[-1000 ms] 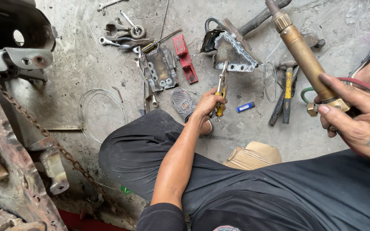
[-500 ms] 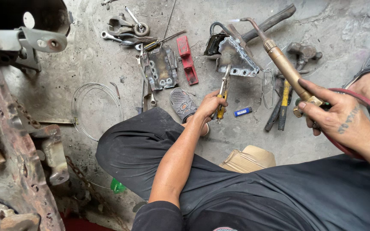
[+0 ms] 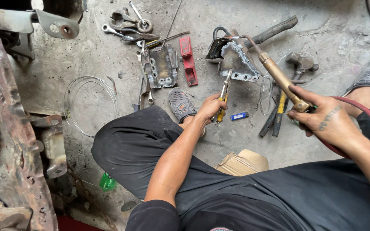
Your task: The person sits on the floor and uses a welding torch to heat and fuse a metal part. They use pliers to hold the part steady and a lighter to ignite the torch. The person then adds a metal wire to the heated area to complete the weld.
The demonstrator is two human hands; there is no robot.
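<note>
Lowered since a second ago, the torch (image 3: 279,79) sits clamped in the right hand (image 3: 322,119), tip near the bracket (image 3: 236,64), while the left hand (image 3: 210,107) grips closed on pliers (image 3: 222,96) just below that bracket, apparently readying to heat it; lighting likely comes next.

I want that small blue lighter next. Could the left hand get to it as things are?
Probably yes: the blue lighter lies on bare floor just beside the left hand, nothing between, though that hand grips yellow-handled pliers.
</note>
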